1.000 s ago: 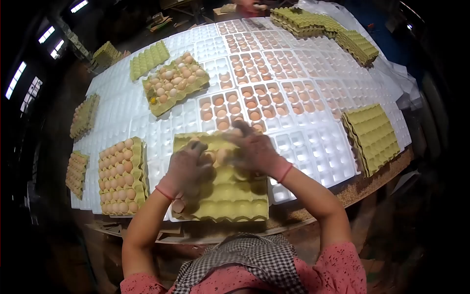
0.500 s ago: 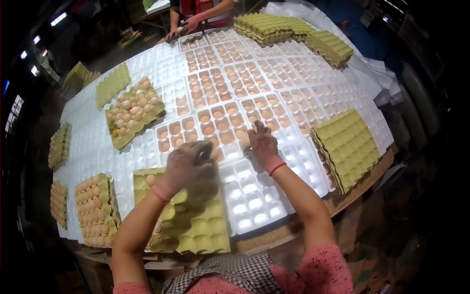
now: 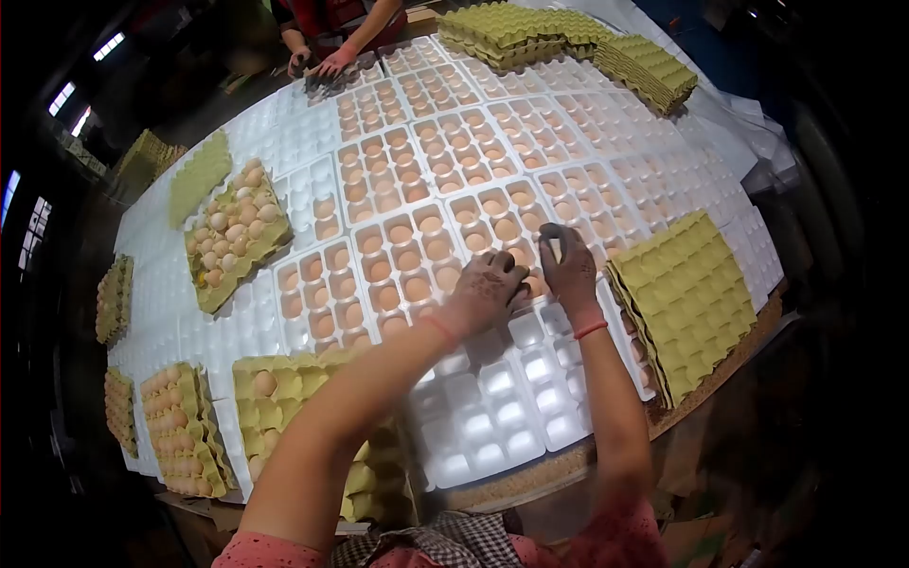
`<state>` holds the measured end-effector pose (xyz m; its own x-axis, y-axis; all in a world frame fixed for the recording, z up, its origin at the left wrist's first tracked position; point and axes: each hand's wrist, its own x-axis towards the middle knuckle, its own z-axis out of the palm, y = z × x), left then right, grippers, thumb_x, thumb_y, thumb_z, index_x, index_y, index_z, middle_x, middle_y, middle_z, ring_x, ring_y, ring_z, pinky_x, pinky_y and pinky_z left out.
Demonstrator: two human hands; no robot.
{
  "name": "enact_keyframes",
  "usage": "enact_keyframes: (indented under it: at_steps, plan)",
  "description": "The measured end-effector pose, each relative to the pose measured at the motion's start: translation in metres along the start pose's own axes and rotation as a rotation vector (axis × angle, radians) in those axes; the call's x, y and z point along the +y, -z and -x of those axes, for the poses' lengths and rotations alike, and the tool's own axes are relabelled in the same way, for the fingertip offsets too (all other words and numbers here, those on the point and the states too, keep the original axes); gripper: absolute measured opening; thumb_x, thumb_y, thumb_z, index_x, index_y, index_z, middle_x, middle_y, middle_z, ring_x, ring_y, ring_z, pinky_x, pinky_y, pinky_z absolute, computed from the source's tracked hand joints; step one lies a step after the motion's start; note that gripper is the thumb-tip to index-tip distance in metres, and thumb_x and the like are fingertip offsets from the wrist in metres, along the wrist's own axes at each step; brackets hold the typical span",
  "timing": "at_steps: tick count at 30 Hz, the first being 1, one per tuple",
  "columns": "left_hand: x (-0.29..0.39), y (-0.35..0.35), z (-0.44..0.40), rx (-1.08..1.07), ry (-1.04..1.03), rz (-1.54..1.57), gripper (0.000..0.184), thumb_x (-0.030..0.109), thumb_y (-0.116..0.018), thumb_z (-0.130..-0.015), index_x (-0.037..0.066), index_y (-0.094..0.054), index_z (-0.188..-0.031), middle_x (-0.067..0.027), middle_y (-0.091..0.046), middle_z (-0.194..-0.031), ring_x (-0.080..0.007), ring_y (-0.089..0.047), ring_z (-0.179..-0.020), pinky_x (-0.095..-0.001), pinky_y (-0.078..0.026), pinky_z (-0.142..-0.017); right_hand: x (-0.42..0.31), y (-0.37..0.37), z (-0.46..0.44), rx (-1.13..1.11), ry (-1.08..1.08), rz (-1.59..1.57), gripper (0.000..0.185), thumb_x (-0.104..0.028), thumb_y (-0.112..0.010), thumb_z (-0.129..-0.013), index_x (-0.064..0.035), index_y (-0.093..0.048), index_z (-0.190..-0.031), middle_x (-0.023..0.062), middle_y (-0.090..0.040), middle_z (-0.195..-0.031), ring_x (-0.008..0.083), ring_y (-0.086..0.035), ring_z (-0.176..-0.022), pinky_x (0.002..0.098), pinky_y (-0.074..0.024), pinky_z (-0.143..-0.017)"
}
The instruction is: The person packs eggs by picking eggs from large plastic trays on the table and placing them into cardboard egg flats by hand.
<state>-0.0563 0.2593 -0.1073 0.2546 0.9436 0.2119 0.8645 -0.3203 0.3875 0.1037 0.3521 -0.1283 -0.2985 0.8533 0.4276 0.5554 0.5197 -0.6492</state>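
Gloved, my left hand [image 3: 489,291] reaches over the white plastic trays [image 3: 481,417], its fingers curled downward at a tray's cells; whatever they hold is hidden. Just right of it, my right hand [image 3: 568,265] is closed around a pale egg [image 3: 556,249] above the same tray area. Brown eggs [image 3: 385,297] sit in the cells left of and behind my hands. The cells nearest my body hold no eggs. A green pulp tray [image 3: 248,407] with a few eggs lies partly under my left forearm.
Stacked green pulp trays [image 3: 686,298] stand at the right, with more stacks [image 3: 511,33] at the back. Egg-filled pulp trays [image 3: 237,232] [image 3: 177,431] are on the left. A co-worker's hands [image 3: 336,62] touch trays at the far edge.
Both my hands have moved right, away from the green pulp tray and over the white trays. The view has shifted, and the co-worker's hands have come into view at the far edge.
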Motion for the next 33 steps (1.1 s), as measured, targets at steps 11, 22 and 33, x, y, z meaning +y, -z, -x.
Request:
enact_keyframes:
  at_steps: [11, 22, 33]
  plan:
    - [-0.093, 0.182, 0.168, 0.391, 0.507, 0.551, 0.037, 0.015, -0.052, -0.102, -0.001, -0.051, -0.135, -0.0073, -0.062, -0.126, -0.0132, -0.060, -0.107, -0.0285, -0.049, -0.095, -0.149, -0.021, 0.049, -0.370, 0.338, -0.316, 0.032, -0.011, -0.068, -0.083, -0.0111, -0.062, -0.114, 0.0119, -0.062, -0.108, 0.0336, -0.059, -0.103, 0.0461, -0.0475, -0.087]
    - [-0.082, 0.235, 0.428, 0.657, 0.879, 0.558, 0.041, 0.018, -0.058, -0.098, 0.002, -0.051, -0.135, -0.0056, -0.063, -0.113, -0.0122, -0.060, -0.094, -0.0268, -0.049, -0.081, -0.345, -0.160, 0.141, -0.754, 0.858, 0.147, 0.039, -0.026, -0.065, -0.087, -0.0108, -0.060, -0.123, 0.0122, -0.061, -0.111, 0.0306, -0.057, -0.107, 0.0452, -0.0403, -0.103]
    - [-0.001, 0.198, 0.486, -0.205, 0.334, -0.250, 0.048, 0.024, -0.069, -0.083, 0.009, -0.057, -0.127, -0.0112, -0.058, -0.119, -0.0325, -0.054, -0.113, -0.0438, -0.046, -0.096, -0.380, -0.104, 0.182, -1.203, 0.510, 0.247, 0.040, -0.043, -0.054, -0.093, -0.0060, -0.065, -0.104, 0.0174, -0.059, -0.121, 0.0324, -0.064, -0.102, 0.0420, -0.0514, -0.085]
